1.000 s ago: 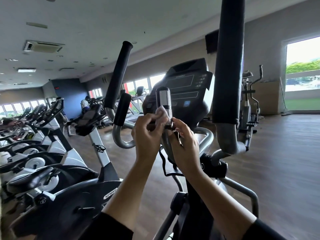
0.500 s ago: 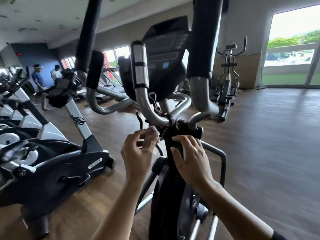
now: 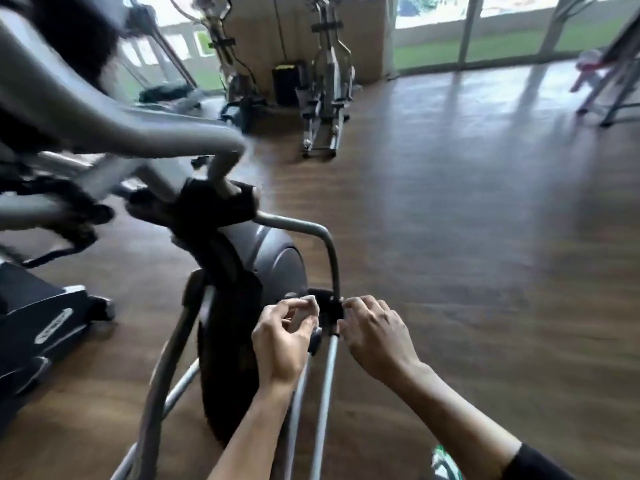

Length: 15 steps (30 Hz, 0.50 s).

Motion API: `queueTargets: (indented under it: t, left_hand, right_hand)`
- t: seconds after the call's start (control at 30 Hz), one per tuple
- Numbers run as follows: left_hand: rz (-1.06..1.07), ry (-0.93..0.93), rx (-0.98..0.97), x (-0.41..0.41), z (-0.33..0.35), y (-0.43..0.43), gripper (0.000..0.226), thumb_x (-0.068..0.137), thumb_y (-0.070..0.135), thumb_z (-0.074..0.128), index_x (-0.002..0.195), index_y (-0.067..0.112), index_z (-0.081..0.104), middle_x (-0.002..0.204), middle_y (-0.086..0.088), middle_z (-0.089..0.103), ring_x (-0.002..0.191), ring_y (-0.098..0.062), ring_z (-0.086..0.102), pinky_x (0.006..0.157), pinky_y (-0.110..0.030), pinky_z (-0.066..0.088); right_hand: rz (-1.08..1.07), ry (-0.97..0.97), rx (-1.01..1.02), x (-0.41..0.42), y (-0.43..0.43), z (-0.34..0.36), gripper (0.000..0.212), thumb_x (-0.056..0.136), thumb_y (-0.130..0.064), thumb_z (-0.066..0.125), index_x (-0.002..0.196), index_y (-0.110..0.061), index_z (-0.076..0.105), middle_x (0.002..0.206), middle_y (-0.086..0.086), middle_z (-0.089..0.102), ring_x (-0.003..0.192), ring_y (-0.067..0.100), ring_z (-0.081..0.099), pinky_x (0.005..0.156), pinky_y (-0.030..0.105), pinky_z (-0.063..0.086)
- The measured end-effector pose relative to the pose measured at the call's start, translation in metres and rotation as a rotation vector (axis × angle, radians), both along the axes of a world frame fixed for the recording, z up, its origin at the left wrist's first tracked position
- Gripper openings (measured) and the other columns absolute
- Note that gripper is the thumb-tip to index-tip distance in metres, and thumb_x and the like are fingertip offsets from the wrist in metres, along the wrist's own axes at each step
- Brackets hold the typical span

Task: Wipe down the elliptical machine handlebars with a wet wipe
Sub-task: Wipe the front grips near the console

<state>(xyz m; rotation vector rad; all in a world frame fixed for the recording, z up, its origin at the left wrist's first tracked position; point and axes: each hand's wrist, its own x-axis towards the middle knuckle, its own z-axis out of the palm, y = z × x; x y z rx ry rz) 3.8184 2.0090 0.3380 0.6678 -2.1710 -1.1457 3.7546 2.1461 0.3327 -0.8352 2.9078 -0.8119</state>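
The view is blurred and points down at the elliptical's lower frame. My left hand [image 3: 282, 336] pinches a small white wet wipe [image 3: 309, 304] between thumb and fingertips, just left of a black joint [image 3: 329, 304] on the grey frame tube [image 3: 330, 258]. My right hand [image 3: 375, 332] hovers to the right of that joint with loosely curled fingers and holds nothing. The grey handlebar tube [image 3: 114, 126] arcs across the upper left, well above both hands. The dark grey flywheel housing [image 3: 270, 261] sits behind my left hand.
Brown wood floor [image 3: 467, 237] spreads to the right. Another elliptical [image 3: 325, 81] stands at the back by the windows. A black exercise bike base [image 3: 41, 313] is at the left. A metal stand's legs [image 3: 613, 88] show at the far right.
The view has swung down and right, from the console and handlebars to the lower frame. Both hands have dropped from the handlebar stem to the black joint, the left still pinching the wipe.
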Motion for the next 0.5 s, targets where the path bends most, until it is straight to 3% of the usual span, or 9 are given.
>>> queueTargets:
  t: [0.1,0.37,0.5]
  left_hand:
    - [-0.07,-0.061,0.005,-0.054,-0.023,0.035,0.025,0.071,0.009,0.082,0.085,0.029,0.073,0.08,0.01,0.064,0.068,0.0,0.062,0.067,-0.013,0.05]
    - [-0.154,-0.186,0.011,-0.233,-0.051,0.115,0.026,0.072,0.014,0.081,0.091,0.031,0.074,0.085,0.006,0.064,0.071,-0.008,0.064,0.072,-0.032,0.055]
    - [-0.115,-0.168,-0.059,-0.322,-0.035,0.137,0.024,0.07,0.014,0.083,0.088,0.028,0.074,0.085,0.004,0.065,0.072,-0.009,0.061,0.071,-0.019,0.045]
  right_hand:
    - [-0.08,-0.031,0.05,-0.046,0.042,-0.021,0.032,0.095,-0.042,0.043,0.121,-0.025,0.053,0.125,-0.005,0.055,0.116,0.019,0.05,0.094,0.033,0.038]
    - [-0.148,-0.092,0.163,-0.216,0.131,-0.033,0.034,0.096,-0.043,0.039,0.125,-0.027,0.049,0.129,-0.007,0.051,0.121,0.016,0.046,0.098,0.031,0.036]
    - [-0.134,-0.061,0.173,-0.312,0.149,-0.013,0.033,0.096,-0.041,0.042,0.123,-0.024,0.052,0.128,-0.004,0.053,0.119,0.019,0.048,0.098,0.033,0.036]
